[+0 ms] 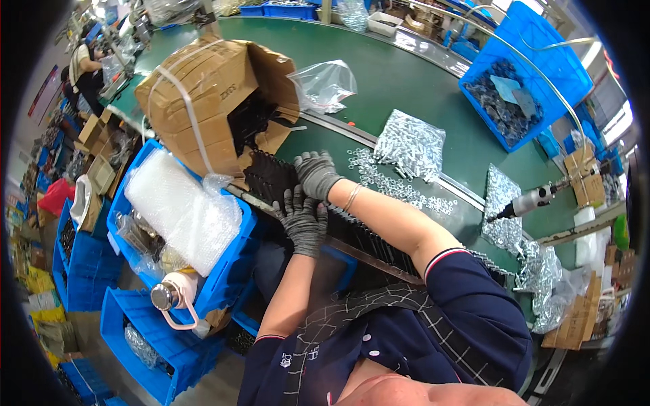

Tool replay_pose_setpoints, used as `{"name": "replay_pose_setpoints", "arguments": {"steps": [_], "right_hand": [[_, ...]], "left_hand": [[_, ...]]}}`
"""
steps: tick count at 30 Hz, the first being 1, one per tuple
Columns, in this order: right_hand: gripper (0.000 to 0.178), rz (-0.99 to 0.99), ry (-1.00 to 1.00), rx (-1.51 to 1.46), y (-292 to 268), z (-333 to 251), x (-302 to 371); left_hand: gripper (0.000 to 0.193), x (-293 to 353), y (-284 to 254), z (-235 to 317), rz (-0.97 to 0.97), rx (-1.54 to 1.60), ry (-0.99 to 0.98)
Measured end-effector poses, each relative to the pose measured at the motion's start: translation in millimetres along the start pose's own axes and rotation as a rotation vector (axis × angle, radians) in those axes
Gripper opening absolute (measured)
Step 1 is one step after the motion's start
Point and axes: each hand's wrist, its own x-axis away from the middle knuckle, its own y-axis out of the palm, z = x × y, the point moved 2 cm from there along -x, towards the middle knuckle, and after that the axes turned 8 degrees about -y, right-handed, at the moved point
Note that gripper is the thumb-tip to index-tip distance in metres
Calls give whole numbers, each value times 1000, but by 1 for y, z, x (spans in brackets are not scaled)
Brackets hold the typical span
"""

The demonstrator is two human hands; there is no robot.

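Both my hands wear grey striped gloves and work at a long row of black parts [269,174] lined up along the near edge of the green table. My left hand [301,222] lies over the row's near edge, its fingers stretched and apart. Just beyond it, my right hand [316,174] rests on the parts with its fingers bent together; what is under them is hidden. The row runs on beneath my right forearm [379,237]. At its left end a tipped cardboard box [196,101] opens toward my hands, with more black parts inside.
Loose metal nuts [386,183] and a clear bag of bolts [409,145] lie beyond my right arm. Right of them are another bag [501,203] and a power screwdriver [531,201]. A blue bin [542,64] stands at far right; a blue crate [237,260] with bubble wrap is left.
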Motion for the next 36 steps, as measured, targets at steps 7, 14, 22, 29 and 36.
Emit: {"name": "replay_pose_setpoints", "arguments": {"steps": [7, 14, 22, 29, 36], "right_hand": [[36, -159, 61, -35, -9, 1, -4], [43, -164, 10, -184, -17, 14, 1], [29, -340, 218, 22, 4, 155, 107], [29, 21, 357, 136, 90, 222, 142], [36, -241, 365, -17, -4, 168, 139]], "left_hand": [[36, 0, 2, 3, 13, -37, 33], [45, 3, 7, 1, 4, -66, 34], [61, 5, 0, -4, 49, -109, -33], [55, -4, 6, 7, 27, -131, -14], [48, -2, 2, 1, -4, -47, -24]]}}
